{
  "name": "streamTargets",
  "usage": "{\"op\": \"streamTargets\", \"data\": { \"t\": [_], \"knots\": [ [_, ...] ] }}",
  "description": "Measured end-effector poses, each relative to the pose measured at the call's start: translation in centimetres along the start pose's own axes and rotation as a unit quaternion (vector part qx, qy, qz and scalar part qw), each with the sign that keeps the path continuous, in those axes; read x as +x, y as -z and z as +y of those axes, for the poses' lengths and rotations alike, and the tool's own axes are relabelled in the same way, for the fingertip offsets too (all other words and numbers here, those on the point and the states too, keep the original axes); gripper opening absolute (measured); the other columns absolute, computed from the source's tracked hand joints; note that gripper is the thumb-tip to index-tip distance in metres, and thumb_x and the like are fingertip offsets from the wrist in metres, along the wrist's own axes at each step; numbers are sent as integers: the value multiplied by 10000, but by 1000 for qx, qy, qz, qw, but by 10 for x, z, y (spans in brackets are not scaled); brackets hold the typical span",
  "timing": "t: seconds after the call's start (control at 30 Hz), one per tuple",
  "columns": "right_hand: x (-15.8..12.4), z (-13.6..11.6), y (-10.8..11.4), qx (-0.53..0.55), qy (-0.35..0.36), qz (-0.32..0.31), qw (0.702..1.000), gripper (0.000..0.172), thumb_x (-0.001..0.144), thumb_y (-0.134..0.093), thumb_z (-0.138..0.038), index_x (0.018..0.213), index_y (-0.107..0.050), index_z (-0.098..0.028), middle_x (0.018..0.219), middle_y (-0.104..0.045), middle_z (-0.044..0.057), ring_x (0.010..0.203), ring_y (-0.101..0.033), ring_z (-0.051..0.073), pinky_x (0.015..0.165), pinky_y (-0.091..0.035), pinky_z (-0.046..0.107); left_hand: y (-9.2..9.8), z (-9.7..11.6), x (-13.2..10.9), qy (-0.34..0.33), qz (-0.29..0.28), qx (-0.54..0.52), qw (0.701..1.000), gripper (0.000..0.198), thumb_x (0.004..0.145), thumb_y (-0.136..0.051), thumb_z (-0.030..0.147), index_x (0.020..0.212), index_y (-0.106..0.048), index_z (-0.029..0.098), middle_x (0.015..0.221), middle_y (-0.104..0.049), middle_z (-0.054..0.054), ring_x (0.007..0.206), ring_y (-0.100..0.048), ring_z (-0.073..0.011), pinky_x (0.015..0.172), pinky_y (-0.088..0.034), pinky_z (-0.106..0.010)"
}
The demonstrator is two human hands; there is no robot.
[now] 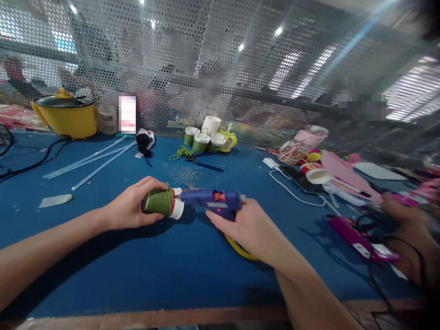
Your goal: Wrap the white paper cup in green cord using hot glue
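My left hand (135, 205) is closed round a paper cup (178, 204) that lies tilted on its side above the blue table. Green yarn (161, 201) is wound about most of the cup, while its white end, with a red band, faces right. In my right hand (245, 224) is a blue hot glue gun (206, 200) with a small red light on its side. The gun's nozzle points left and meets the cup at the edge of the yarn; whether it touches cannot be told. Partly under my right hand shows a yellow ring (242, 250).
Yarn-wrapped cups (200, 143) stand at the back beside pliers (204, 164). Clear glue sticks (92, 160) and a yellow electric pot (67, 114) are at left. A purple power strip (360, 238) with cables, a phone (299, 179) and another person's hand (405, 213) are at right.
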State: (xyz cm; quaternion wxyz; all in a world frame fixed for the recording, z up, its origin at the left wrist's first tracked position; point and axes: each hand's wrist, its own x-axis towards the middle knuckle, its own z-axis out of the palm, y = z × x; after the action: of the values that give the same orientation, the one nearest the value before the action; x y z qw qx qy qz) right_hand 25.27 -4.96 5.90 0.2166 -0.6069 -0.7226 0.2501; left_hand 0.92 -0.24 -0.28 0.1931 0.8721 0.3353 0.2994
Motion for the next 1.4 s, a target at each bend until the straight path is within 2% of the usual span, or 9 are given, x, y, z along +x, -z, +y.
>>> {"op": "streamTargets", "data": {
  "t": [0.27,0.57,0.8,0.87,0.97,1.07,1.2,1.4],
  "knots": [
    [8,1,-1,-11,23,18,1000,135,719,-554,-284,631,-517,-189,523,-527,-22,433,-431,107,431,-353,240,0,4,0,-31,-4,-5,1000,424,719,-631,211,1099,-442,196,1084,-524,-92,986,-545,-221,849,-464,-353],
    [12,-4,-1,1,5,6,1000,275,726,-554,-263,484,-440,-201,371,-494,-31,362,-469,110,410,-385,228,-1,5,-1,-54,-4,-2,999,422,721,-614,189,1106,-442,202,1106,-512,-100,1011,-537,-225,871,-466,-361],
    [19,-1,-2,78,-52,-33,995,235,736,-571,-288,549,-486,-174,394,-499,-32,366,-470,93,416,-397,215,-2,6,-1,-63,1,16,998,427,712,-618,179,1105,-451,195,1115,-511,-108,1022,-542,-228,876,-472,-354],
    [24,5,1,123,-50,-16,991,173,724,-595,-283,627,-513,-166,427,-508,-45,377,-465,82,419,-397,208,-2,6,-1,-62,3,23,998,422,720,-613,185,1109,-449,197,1123,-504,-110,1025,-540,-228,879,-471,-354],
    [37,19,8,173,-64,58,981,136,687,-637,-237,700,-529,-154,500,-545,-39,407,-478,78,429,-407,207,-2,5,-1,-61,13,30,998,408,734,-607,206,1112,-452,205,1128,-506,-111,1030,-537,-233,881,-469,-364],
    [55,37,13,158,-76,123,977,110,707,-634,-223,698,-558,-144,630,-621,15,503,-532,82,482,-436,198,-2,4,-1,-66,27,32,997,399,739,-605,210,1110,-456,204,1119,-517,-111,1034,-534,-237,879,-469,-369],
    [77,62,11,103,-107,103,983,235,781,-579,-288,596,-547,-147,590,-629,41,466,-521,78,444,-419,192,-3,2,-2,-84,37,46,995,405,743,-601,199,1121,-457,206,1125,-510,-111,1033,-531,-237,876,-473,-365],
    [96,86,5,4,-140,121,983,330,781,-584,-327,507,-462,-189,388,-496,-3,362,-481,107,409,-373,237,-4,0,-4,-129,40,94,986,390,788,-553,174,1158,-435,200,1172,-465,-142,1071,-494,-262,895,-455,-406]
  ]
}}
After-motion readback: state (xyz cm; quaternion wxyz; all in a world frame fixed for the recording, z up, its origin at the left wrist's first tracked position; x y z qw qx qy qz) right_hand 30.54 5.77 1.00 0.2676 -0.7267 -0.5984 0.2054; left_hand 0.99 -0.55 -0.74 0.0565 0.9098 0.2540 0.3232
